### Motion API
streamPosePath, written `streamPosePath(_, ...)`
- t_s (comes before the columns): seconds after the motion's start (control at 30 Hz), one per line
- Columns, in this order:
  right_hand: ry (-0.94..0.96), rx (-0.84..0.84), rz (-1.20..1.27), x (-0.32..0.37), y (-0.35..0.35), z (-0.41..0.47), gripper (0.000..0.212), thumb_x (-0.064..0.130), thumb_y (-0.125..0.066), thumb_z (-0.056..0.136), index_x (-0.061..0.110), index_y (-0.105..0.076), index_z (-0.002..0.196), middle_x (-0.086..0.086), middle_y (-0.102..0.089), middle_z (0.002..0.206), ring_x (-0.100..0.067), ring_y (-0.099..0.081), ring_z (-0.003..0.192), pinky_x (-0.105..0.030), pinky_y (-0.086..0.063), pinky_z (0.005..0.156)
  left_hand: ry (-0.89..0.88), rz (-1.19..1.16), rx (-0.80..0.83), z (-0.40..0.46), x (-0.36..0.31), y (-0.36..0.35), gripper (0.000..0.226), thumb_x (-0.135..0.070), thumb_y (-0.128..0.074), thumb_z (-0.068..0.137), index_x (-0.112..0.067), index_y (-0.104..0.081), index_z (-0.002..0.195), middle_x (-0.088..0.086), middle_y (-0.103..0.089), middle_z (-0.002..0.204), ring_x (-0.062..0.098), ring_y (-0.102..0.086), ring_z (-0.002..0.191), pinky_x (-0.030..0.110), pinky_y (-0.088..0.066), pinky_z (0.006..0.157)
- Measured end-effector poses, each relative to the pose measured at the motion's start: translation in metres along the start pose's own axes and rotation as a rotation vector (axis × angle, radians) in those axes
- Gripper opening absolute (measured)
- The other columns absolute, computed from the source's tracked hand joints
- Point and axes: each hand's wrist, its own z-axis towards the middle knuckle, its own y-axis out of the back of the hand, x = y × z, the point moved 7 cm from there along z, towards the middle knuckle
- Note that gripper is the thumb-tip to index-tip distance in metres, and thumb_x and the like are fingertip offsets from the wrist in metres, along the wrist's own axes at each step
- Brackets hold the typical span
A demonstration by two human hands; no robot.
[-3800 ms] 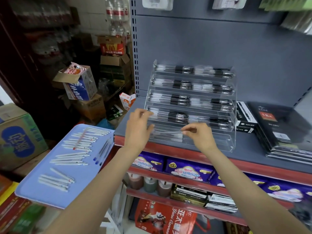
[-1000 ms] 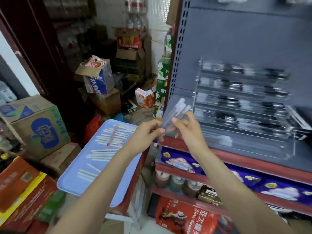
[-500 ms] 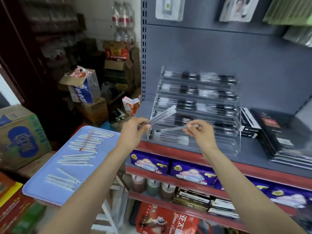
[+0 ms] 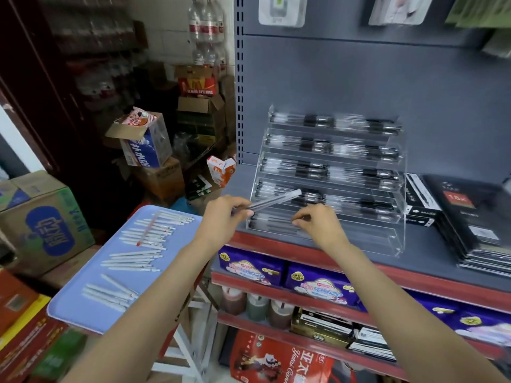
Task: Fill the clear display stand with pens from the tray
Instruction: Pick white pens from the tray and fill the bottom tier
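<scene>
Head view: left hand (image 4: 224, 217) pinching spare pens (image 4: 272, 200) near their ends, right hand (image 4: 318, 223) pinching one pen into display stand (image 4: 398, 217) near tier; probably light, stiff, slippery; pinching mid-barrel advisable.

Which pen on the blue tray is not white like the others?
The red pen, lying slanted across the white pens in the far part of the blue tray. The rest lie in rough rows; this one crosses them.
</scene>
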Motion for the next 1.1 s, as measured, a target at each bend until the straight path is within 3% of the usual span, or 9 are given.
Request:
streamPosePath(0.17, -0.106, -0.007, 0.758, -0.003, 0.018, -0.013, 0.029, 0.006, -0.068, 0.082, 0.018, -0.062, 0.108, -0.001, -0.068, 0.102, -0.011, -0.065, 0.088, -0.016, -0.051, 0.072, -0.023, -0.013, 0.034, 0.007, -0.007, -0.006, 0.024, -0.020, -0.064, 0.087, -0.010, -0.069, 0.109, 0.005, -0.070, 0.102, 0.011, -0.059, 0.087, 0.012, -0.037, 0.076)
streamPosePath(0.27, -0.120, 0.031, 0.962, -0.004, 0.023, -0.017, 0.016, 0.004, -0.064, 0.085, 0.013, -0.065, 0.098, -0.002, -0.068, 0.092, -0.012, -0.067, 0.081, -0.015, -0.051, 0.067, -0.050, -0.044, 0.081, 0.012, -0.020, -0.013, 0.029, -0.019, -0.064, 0.087, -0.008, -0.066, 0.114, 0.003, -0.070, 0.101, 0.008, -0.060, 0.084, 0.010, -0.043, 0.078)
streamPosePath(0.33, -0.112, -0.013, 0.966, -0.008, 0.030, -0.019, 0.013, 0.001, -0.062, 0.085, 0.011, -0.067, 0.092, -0.003, -0.069, 0.086, -0.011, -0.068, 0.077, -0.014, -0.052, 0.070, -0.055, -0.070, 0.075, 0.014, -0.027, -0.017, 0.030, -0.018, -0.064, 0.087, -0.007, -0.066, 0.115, 0.007, -0.071, 0.100, 0.011, -0.063, 0.086, 0.019, -0.048, 0.084)
streamPosePath(0.5, -0.188, -0.198, 0.766, -0.039, 0.039, -0.021, 0.013, 0.001, -0.068, 0.081, 0.015, -0.069, 0.081, -0.003, -0.070, 0.081, -0.018, -0.068, 0.080, -0.021, -0.051, 0.078, -0.046, -0.040, -0.088, 0.018, -0.020, -0.009, 0.029, -0.014, -0.064, 0.087, -0.007, -0.066, 0.114, 0.008, -0.060, 0.093, 0.013, -0.051, 0.083, 0.005, -0.033, 0.069)
streamPosePath(0.63, -0.134, -0.235, 0.346, -0.040, 0.034, -0.017, 0.007, 0.009, -0.071, 0.081, 0.011, -0.073, 0.086, 0.001, -0.069, 0.085, -0.011, -0.061, 0.080, -0.004, -0.042, 0.070, -0.050, -0.011, -0.089, 0.019, -0.012, -0.007, 0.028, -0.015, -0.065, 0.086, -0.010, -0.067, 0.114, 0.009, -0.057, 0.085, 0.016, -0.050, 0.077, 0.010, -0.034, 0.065)
streamPosePath(0.87, 0.048, -0.110, -0.174, -0.012, 0.012, -0.007, 0.018, 0.011, -0.060, 0.089, 0.011, -0.071, 0.104, -0.005, -0.066, 0.107, -0.019, -0.054, 0.106, -0.029, -0.046, 0.084, -0.068, 0.042, -0.042, 0.021, -0.008, -0.012, 0.027, -0.016, -0.066, 0.085, -0.013, -0.068, 0.112, 0.012, -0.062, 0.089, 0.017, -0.053, 0.079, 0.012, -0.032, 0.067)
streamPosePath(0.93, 0.048, -0.115, -0.105, -0.010, 0.016, -0.006, 0.023, 0.010, -0.061, 0.089, 0.010, -0.068, 0.110, -0.006, -0.065, 0.110, -0.018, -0.056, 0.103, -0.028, -0.047, 0.088, -0.083, 0.074, -0.021, 0.022, -0.008, -0.014, 0.027, -0.014, -0.064, 0.086, -0.012, -0.068, 0.113, 0.011, -0.063, 0.092, 0.016, -0.052, 0.080, 0.010, -0.031, 0.070)
streamPosePath(1.03, -0.041, -0.076, 0.447, -0.014, 0.026, -0.012, 0.039, 0.012, -0.068, 0.084, 0.019, -0.059, 0.121, -0.001, -0.064, 0.107, -0.014, -0.061, 0.088, -0.018, -0.049, 0.078, -0.102, 0.139, 0.030, 0.025, -0.011, -0.022, 0.027, -0.012, -0.063, 0.087, -0.009, -0.067, 0.114, 0.012, -0.064, 0.101, 0.023, -0.059, 0.091, 0.010, -0.031, 0.075)
streamPosePath(1.1, -0.011, -0.034, 0.535, -0.013, 0.028, -0.014, 0.030, 0.014, -0.067, 0.085, 0.021, -0.062, 0.113, 0.003, -0.064, 0.101, -0.015, -0.063, 0.087, -0.022, -0.050, 0.074, -0.116, 0.147, 0.060, 0.027, -0.015, -0.029, 0.027, -0.012, -0.063, 0.087, -0.009, -0.067, 0.114, 0.012, -0.063, 0.102, 0.024, -0.059, 0.096, 0.013, -0.034, 0.078)
